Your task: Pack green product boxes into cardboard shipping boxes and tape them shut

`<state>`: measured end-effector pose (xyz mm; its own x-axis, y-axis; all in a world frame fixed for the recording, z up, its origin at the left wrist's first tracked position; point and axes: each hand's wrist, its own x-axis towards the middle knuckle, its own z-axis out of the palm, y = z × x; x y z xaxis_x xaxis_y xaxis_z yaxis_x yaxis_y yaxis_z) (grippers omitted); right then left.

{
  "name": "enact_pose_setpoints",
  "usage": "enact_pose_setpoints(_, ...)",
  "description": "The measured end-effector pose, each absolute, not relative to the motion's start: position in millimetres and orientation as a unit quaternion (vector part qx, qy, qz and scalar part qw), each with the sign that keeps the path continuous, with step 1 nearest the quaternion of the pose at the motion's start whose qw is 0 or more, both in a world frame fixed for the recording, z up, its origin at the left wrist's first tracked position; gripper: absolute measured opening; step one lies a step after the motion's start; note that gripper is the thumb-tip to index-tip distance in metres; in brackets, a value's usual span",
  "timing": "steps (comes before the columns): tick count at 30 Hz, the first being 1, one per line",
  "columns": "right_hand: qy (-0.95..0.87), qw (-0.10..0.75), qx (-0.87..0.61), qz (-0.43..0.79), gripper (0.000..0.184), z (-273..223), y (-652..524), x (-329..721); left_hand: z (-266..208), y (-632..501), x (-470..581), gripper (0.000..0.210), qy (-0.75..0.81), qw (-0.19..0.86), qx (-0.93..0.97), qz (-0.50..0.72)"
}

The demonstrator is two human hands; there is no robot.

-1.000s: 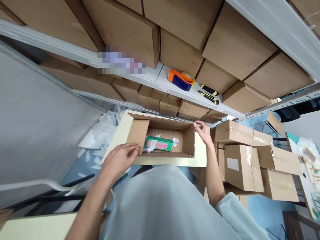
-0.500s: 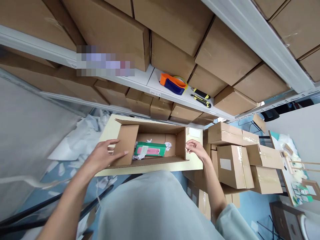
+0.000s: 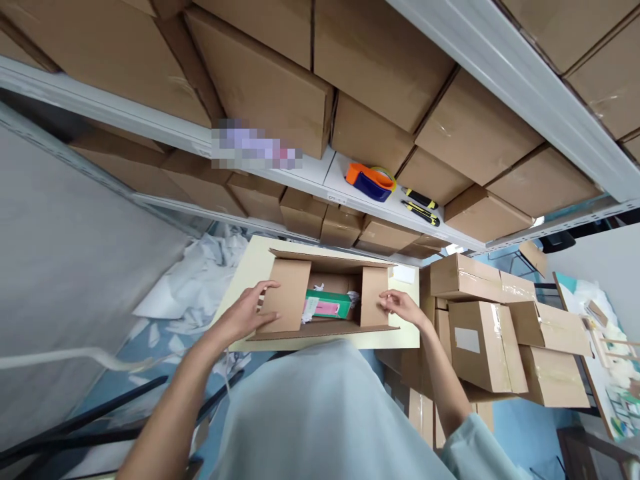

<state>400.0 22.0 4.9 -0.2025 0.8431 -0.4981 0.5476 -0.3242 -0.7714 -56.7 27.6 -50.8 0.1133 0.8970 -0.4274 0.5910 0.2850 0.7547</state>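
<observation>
An open cardboard box (image 3: pixel 336 260) lies lengthwise on a pale yellow tabletop, both short end flaps folded inward. Inside, partly covered by the flaps, is a green box with a pink panel (image 3: pixel 327 308) and crumpled white paper around it. My left hand (image 3: pixel 246 312) rests at the left flap (image 3: pixel 290 293), its thumb and fingers apart. At the outer edge of the right flap (image 3: pixel 374 297), my right hand (image 3: pixel 401 307) touches the cardboard with loosely bent fingertips, not gripping it.
On the shelf ahead sit an orange and blue tape dispenser (image 3: pixel 370 182) and two yellow-black box cutters (image 3: pixel 420 205). Stacked cartons (image 3: pixel 487 347) stand right of the table (image 3: pixel 237 287). Crumpled white paper (image 3: pixel 193 277) piles up at left. More cartons fill the shelves.
The right end flap has folded inward over the box, with my right hand moving left onto it. The left flap lies flatter under my left hand. The whole view has shifted slightly.
</observation>
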Motion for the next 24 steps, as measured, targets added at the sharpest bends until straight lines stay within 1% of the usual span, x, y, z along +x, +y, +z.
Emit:
enact_pose_setpoints(1, -0.564, 0.152, -0.607, 0.539, 0.061, 12, 13, 409, -48, 22, -63, 0.088, 0.640, 0.490, 0.560, 0.190)
enact_pose_setpoints(4, -0.549, 0.155, -0.573, 0.589, 0.072, 31, -20, 427, -35, -3, -83, 0.084, 0.638, 0.515, 0.519, 0.242)
enact_pose_setpoints(7, -0.543, 0.138, -0.572, 0.599, 0.077, 37, -43, 424, -26, -29, -91, 0.085, 0.621, 0.528, 0.540, 0.209)
enact_pose_setpoints(9, -0.547, 0.138, -0.596, 0.571, 0.070, 34, -46, 414, -27, -38, -86, 0.094, 0.606, 0.520, 0.576, 0.174)
enact_pose_setpoints(11, -0.552, 0.138, -0.609, 0.552, 0.062, 25, -40, 405, -32, -37, -75, 0.100, 0.600, 0.505, 0.599, 0.165)
enact_pose_setpoints(14, -0.568, 0.124, -0.640, 0.502, 0.051, 8, -27, 396, -46, -24, -58, 0.092, 0.634, 0.474, 0.587, 0.168)
enact_pose_setpoints(16, -0.571, 0.108, -0.705, 0.406, 0.051, -4, -18, 392, -52, -12, -50, 0.092, 0.686, 0.422, 0.570, 0.162)
enact_pose_setpoints(17, -0.569, 0.101, -0.737, 0.349, 0.058, -9, -14, 389, -54, -5, -47, 0.097, 0.708, 0.387, 0.568, 0.162)
enact_pose_setpoints(18, -0.570, 0.098, -0.759, 0.300, 0.074, -14, -9, 387, -54, 1, -43, 0.105, 0.722, 0.352, 0.571, 0.169)
enact_pose_setpoints(19, -0.577, 0.102, -0.767, 0.264, 0.095, -18, -4, 385, -53, 8, -40, 0.114, 0.726, 0.320, 0.581, 0.180)
enact_pose_setpoints(20, -0.594, 0.109, -0.760, 0.241, 0.114, -20, 1, 383, -50, 15, -37, 0.123, 0.720, 0.294, 0.599, 0.192)
enact_pose_setpoints(21, -0.618, 0.117, -0.744, 0.227, 0.128, -21, 7, 382, -46, 22, -35, 0.128, 0.705, 0.272, 0.623, 0.200)
enact_pose_setpoints(22, -0.645, 0.122, -0.722, 0.217, 0.137, -21, 13, 381, -41, 29, -33, 0.131, 0.685, 0.254, 0.653, 0.201)
enact_pose_setpoints(24, -0.694, 0.119, -0.683, 0.196, 0.147, -19, 23, 381, -30, 40, -30, 0.129, 0.638, 0.222, 0.713, 0.188)
